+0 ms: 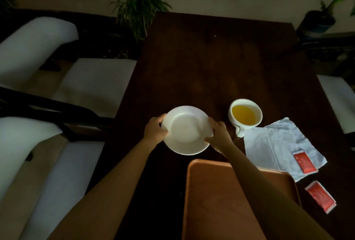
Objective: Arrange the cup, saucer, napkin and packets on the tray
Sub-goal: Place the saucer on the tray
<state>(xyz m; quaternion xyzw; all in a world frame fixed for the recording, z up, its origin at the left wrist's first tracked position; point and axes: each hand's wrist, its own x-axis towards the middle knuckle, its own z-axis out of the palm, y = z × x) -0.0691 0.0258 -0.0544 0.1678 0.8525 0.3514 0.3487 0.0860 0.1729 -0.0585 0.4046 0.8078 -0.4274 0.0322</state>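
Observation:
A white saucer [185,131] is held over the dark table just beyond the tray. My left hand [155,131] grips its left rim and my right hand [218,135] grips its right rim. The wooden tray [215,201] lies near me, partly under my right forearm, with nothing on its visible part. To the right of the saucer stands a white cup [245,117] holding yellow liquid, handle toward me. A white napkin [278,147] lies spread to the right of the tray, with a red packet [305,162] on it. Another red packet [321,196] lies on the table below the napkin.
The dark wooden table [211,62] stretches away from me. White-cushioned chairs [90,84] stand along its left side and another chair [338,97] at the right. Potted plants [139,5] stand beyond the far edge.

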